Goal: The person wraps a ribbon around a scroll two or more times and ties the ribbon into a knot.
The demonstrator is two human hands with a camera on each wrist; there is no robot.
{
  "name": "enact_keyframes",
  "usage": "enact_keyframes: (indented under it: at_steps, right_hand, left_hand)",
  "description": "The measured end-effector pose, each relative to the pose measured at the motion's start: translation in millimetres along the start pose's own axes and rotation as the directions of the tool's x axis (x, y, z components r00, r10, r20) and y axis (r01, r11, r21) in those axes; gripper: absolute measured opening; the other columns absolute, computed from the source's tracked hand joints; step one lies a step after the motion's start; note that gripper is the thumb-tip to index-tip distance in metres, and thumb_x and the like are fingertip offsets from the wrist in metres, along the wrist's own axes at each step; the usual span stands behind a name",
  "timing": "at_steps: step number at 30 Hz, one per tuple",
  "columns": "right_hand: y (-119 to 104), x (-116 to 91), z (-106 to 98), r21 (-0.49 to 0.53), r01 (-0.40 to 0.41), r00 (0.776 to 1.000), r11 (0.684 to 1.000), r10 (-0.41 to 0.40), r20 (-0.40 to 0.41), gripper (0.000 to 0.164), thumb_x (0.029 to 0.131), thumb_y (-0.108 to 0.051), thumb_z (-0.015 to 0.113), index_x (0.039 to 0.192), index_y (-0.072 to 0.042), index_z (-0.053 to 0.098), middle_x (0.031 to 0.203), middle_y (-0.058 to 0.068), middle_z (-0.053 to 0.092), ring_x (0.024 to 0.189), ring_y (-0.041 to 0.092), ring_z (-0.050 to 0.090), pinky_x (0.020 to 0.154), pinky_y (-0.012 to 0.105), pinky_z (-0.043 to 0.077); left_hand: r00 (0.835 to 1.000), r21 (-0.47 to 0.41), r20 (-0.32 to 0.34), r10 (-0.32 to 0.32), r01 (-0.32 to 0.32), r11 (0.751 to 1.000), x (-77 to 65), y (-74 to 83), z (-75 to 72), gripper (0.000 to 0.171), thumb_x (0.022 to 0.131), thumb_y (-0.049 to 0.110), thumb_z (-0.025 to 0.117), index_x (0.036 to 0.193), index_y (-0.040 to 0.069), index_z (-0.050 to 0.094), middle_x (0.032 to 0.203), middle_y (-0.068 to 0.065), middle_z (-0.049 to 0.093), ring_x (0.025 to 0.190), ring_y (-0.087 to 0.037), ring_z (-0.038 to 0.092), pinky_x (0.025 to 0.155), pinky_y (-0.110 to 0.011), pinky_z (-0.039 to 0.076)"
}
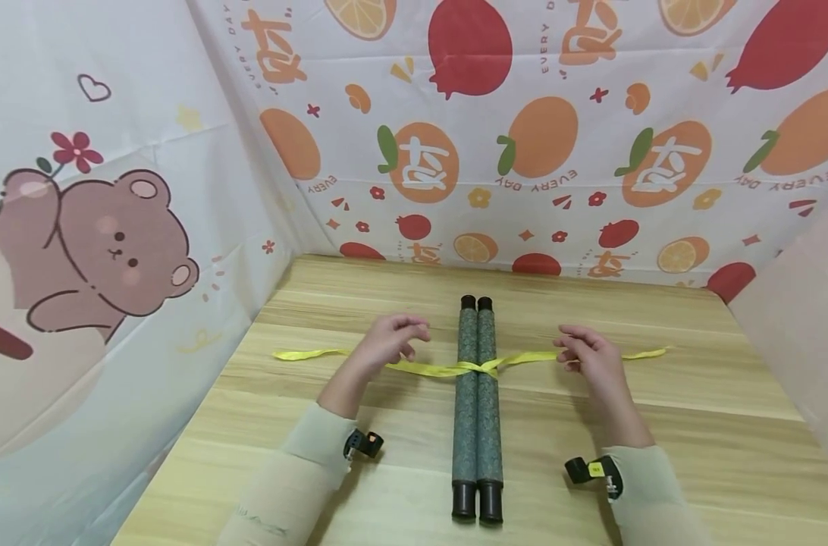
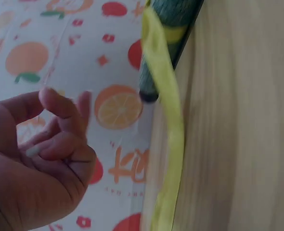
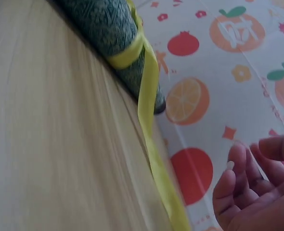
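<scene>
A double-rolled scroll (image 1: 478, 425) with patterned green fabric and dark end knobs lies lengthwise on the table. Around its middle goes a yellow ribbon (image 1: 431, 370), crossed or knotted on top, its two tails stretching left and right over the wood. My left hand (image 1: 385, 345) hovers above the left tail with loosely bent fingers and holds nothing; the left wrist view shows the ribbon (image 2: 173, 125) apart from it. Over the right tail is my right hand (image 1: 591, 360), fingers also loosely bent. In the right wrist view nothing sits between its fingers, and the ribbon (image 3: 149, 96) runs separately.
The wooden table (image 1: 387, 470) reaches back to a fruit-printed cloth (image 1: 523, 220). A cloth with a bear print (image 1: 120, 250) hangs along the left side, and a pale panel (image 1: 803, 318) stands at the right. Both wrists wear small black cameras (image 1: 363, 444).
</scene>
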State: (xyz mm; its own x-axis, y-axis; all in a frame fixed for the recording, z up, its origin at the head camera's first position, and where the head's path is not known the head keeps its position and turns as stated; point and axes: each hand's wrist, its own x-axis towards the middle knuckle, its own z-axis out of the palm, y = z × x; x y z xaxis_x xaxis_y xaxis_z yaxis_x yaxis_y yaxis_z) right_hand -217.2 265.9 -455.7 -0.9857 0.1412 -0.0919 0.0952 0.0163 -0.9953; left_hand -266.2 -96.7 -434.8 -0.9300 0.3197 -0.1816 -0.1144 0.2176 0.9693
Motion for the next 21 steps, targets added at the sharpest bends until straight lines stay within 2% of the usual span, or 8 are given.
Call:
enact_keyframes:
  at_steps: [3, 6, 10, 13, 16, 21]
  right_hand:
    - [0.5, 2.0, 9.5, -0.146, 0.007, 0.997, 0.989, 0.005, 0.081, 0.034, 0.1, -0.029, 0.058, 0.127, -0.008, 0.062, 0.109, 0.005, 0.071, 0.079, 0.012, 0.066, 0.069, 0.028, 0.056]
    - [2.8, 3.9, 18.5, -0.273, 0.026, 0.984, 0.962, 0.023, 0.176, 0.044, 0.1, -0.033, 0.057, 0.134, -0.004, 0.057, 0.119, 0.016, 0.066, 0.084, 0.019, 0.067, 0.073, 0.034, 0.056]
    - [5.9, 6.3, 30.8, -0.388, 0.067, 0.965, 0.919, 0.039, 0.258, 0.042, 0.101, -0.028, 0.058, 0.135, -0.004, 0.056, 0.122, 0.019, 0.064, 0.085, 0.02, 0.066, 0.074, 0.039, 0.056]
    - [8.0, 6.2, 39.7, -0.438, 0.112, 0.957, 0.892, 0.021, 0.288, 0.038, 0.1, -0.021, 0.058, 0.134, -0.003, 0.058, 0.125, 0.019, 0.062, 0.083, 0.02, 0.067, 0.071, 0.039, 0.056]
    - [9.8, 5.4, 47.5, -0.46, 0.142, 0.954, 0.877, 0.003, 0.3, 0.035, 0.099, -0.015, 0.059, 0.132, -0.002, 0.059, 0.126, 0.021, 0.062, 0.082, 0.022, 0.067, 0.067, 0.037, 0.055]
    - [12.3, 4.2, 55.7, -0.461, 0.19, 0.941, 0.867, -0.027, 0.338, 0.036, 0.095, -0.007, 0.061, 0.131, 0.0, 0.059, 0.129, 0.021, 0.061, 0.082, 0.026, 0.069, 0.066, 0.034, 0.055]
  left_hand:
    - [0.998, 0.082, 0.064, -0.002, -0.003, 0.997, 0.5, -1.9, 13.9, 0.036, 0.099, 0.027, 0.058, 0.125, 0.002, 0.061, 0.116, -0.02, 0.067, 0.057, -0.014, 0.058, 0.049, -0.025, 0.039]
    - [0.996, 0.12, 0.094, -0.002, -0.009, 0.993, 1.1, -5.8, 23.3, 0.037, 0.098, 0.027, 0.06, 0.123, -0.001, 0.062, 0.112, -0.022, 0.066, 0.054, -0.016, 0.056, 0.05, -0.03, 0.043]
    - [0.994, 0.143, 0.113, -0.003, -0.013, 0.99, 1.6, -8.3, 32.3, 0.033, 0.097, 0.024, 0.062, 0.121, 0.0, 0.063, 0.11, -0.021, 0.064, 0.055, -0.02, 0.057, 0.057, -0.039, 0.053]
    - [0.991, 0.169, 0.132, 0.007, -0.029, 0.985, 0.8, -8.4, 37.4, 0.031, 0.097, 0.019, 0.061, 0.121, -0.002, 0.062, 0.108, -0.017, 0.064, 0.056, -0.027, 0.061, 0.063, -0.044, 0.057]
    - [0.988, 0.196, 0.157, 0.013, -0.044, 0.98, -0.2, -8.0, 40.5, 0.029, 0.097, 0.014, 0.061, 0.119, -0.005, 0.061, 0.106, -0.017, 0.065, 0.057, -0.032, 0.064, 0.062, -0.041, 0.058]
    - [0.981, 0.241, 0.193, -0.004, -0.043, 0.97, -3.2, -3.8, 40.1, 0.024, 0.097, 0.009, 0.059, 0.114, -0.008, 0.062, 0.103, -0.021, 0.067, 0.049, -0.021, 0.061, 0.055, -0.033, 0.056]
